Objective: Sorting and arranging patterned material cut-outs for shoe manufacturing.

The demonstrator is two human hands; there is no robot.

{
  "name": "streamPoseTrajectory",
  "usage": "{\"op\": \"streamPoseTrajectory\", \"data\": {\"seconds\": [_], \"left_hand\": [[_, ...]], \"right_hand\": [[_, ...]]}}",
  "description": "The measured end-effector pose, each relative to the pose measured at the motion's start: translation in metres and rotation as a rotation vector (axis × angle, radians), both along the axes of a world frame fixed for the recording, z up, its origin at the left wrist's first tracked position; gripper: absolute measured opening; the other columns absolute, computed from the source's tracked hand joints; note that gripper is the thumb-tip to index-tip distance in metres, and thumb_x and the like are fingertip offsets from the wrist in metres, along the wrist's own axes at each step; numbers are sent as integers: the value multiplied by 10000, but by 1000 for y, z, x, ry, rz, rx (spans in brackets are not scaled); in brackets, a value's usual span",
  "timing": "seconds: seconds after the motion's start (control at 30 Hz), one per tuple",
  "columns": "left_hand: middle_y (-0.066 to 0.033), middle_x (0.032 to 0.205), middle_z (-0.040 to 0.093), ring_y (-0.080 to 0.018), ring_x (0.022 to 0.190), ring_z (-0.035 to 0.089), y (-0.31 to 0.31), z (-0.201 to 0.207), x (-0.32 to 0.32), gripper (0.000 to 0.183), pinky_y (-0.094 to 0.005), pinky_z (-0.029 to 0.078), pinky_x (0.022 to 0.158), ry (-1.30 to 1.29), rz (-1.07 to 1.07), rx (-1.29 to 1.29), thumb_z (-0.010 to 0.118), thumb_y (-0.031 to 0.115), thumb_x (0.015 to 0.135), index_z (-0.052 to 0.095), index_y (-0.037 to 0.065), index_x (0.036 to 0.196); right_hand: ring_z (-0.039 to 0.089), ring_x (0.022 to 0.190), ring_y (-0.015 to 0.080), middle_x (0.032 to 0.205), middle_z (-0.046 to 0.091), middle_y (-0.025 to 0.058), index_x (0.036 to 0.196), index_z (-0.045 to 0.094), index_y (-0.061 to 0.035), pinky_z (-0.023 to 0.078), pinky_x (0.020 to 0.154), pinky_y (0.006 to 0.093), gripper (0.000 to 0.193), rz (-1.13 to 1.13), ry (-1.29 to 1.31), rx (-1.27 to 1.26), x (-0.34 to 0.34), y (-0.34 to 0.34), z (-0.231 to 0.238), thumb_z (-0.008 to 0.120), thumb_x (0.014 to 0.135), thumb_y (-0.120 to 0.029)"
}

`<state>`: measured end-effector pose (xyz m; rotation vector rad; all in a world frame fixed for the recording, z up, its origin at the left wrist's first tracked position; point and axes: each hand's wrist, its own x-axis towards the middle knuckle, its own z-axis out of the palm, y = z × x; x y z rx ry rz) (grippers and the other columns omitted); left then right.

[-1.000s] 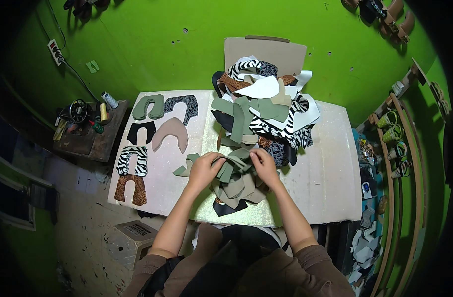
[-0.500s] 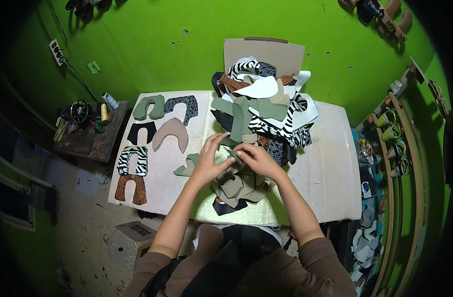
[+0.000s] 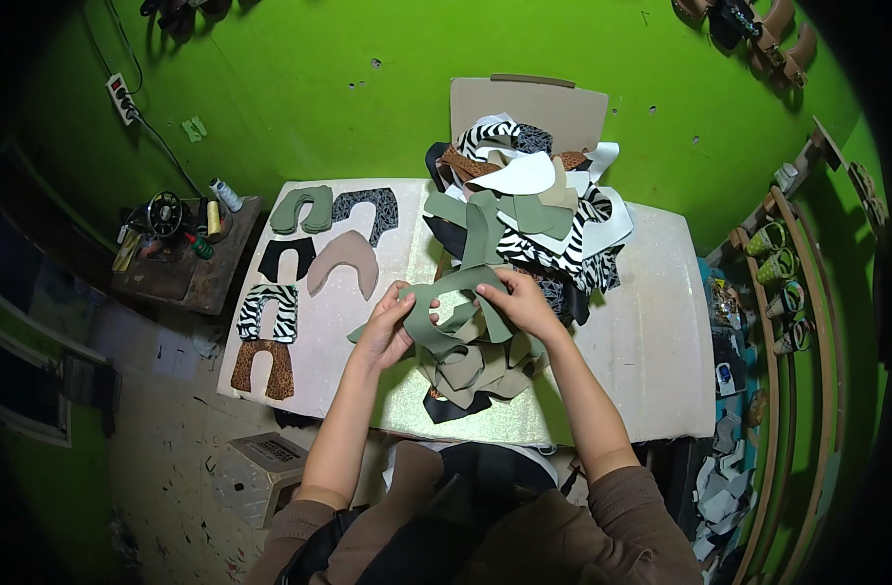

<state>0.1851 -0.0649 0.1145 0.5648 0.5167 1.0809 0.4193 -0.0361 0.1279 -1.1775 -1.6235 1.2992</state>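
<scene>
A green U-shaped cut piece [image 3: 457,282] is stretched between my two hands above the table. My left hand [image 3: 385,329] pinches its left side with the thumb on top. On the other side, my right hand [image 3: 520,304] grips the right arm of the piece. Below the hands lies a loose heap of beige and green cut pieces [image 3: 462,370], with a black piece [image 3: 454,406] at its near edge. Just beyond, a large mixed pile includes a green strip [image 3: 481,229], a zebra-print piece [image 3: 538,251] and a white piece [image 3: 519,175].
On the table's left are U-shaped pieces grouped by colour: green [image 3: 301,211], dark patterned [image 3: 370,207], black [image 3: 286,259], beige [image 3: 344,263], zebra-print [image 3: 267,312] and leopard-print [image 3: 262,369]. A side table [image 3: 182,268] with thread spools stands left. Sandals hang on a wooden rack [image 3: 792,244] at right.
Both hands have lifted the green U-shaped piece from the heap and spread it open. My left hand has moved slightly left, and my right hand slightly right.
</scene>
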Motion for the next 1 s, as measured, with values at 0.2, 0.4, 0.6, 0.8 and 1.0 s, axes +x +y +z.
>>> {"op": "streamPoseTrajectory", "data": {"seconds": [0.2, 0.4, 0.6, 0.8, 1.0], "left_hand": [[-120, 1010, 557, -226, 844, 598, -9, -2, -5, 225, -370, 522, 773, -214, 27, -56, 463, 113, 923, 393, 103, 1136], [-86, 1032, 546, -197, 876, 578, -9, -18, -39, 294, -348, 517, 761, 54, 189, -11, 466, 87, 913, 402, 76, 1200], [-97, 1060, 560, -172, 831, 562, 0, -32, -91, 288, -315, 508, 753, 123, 407, -71, 484, 78, 900, 437, 65, 1184], [-103, 1036, 566, -176, 843, 552, 5, -22, -130, 314, -305, 492, 745, 223, 412, -123, 472, 69, 893, 417, 67, 1202], [-125, 1038, 588, -197, 852, 572, 9, -33, -171, 297, -323, 493, 750, 264, 286, -188, 437, 82, 902, 417, 56, 1197]], "right_hand": [[630, 748, 216, 841, 652, 156, 999, 605, 10, 475, 704, 308, 286, -85, -92, 172, -21, 4, -20, 614, 835, -223], [638, 775, 308, 849, 646, 197, 999, 619, -6, 485, 704, 355, 317, -60, -266, 125, -55, 6, -36, 589, 834, -275], [608, 876, 368, 926, 636, 217, 1034, 608, 8, 467, 794, 398, 297, -52, -284, 90, -94, 13, -70, 516, 840, -197], [597, 910, 380, 962, 614, 260, 1071, 571, 32, 465, 821, 414, 374, -87, -515, -9, -140, 31, -104, 552, 798, -223], [511, 1028, 353, 993, 594, 193, 1107, 524, -19, 444, 854, 414, 405, -273, -773, -70, -194, 30, -122, 627, 768, -214]]}}
